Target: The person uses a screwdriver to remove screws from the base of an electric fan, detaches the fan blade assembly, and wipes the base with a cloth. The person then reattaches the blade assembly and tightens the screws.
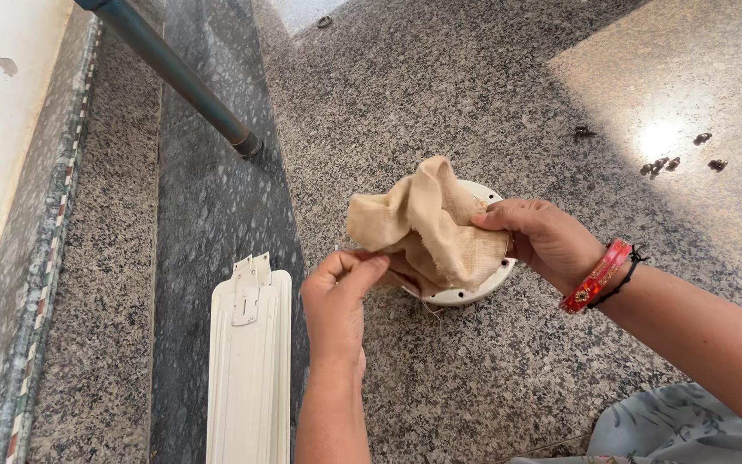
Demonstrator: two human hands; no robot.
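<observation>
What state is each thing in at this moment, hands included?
Left hand: pinching the cloth's lower edge, beside the disc.
Right hand: pressing the cloth onto the disc.
Beige cloth: crumpled, bunched over the disc.
White round disc: on the granite floor, mostly covered.
White fan blade: lying flat, untouched.
Grey pipe: slanting down to the floor.

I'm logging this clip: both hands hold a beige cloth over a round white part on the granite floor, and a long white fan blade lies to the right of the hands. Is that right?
Not quite. The head view shows the long white fan blade to the left of the hands, not the right. The rest stands: the left hand and right hand hold the beige cloth over the round white part on the granite floor.
</observation>
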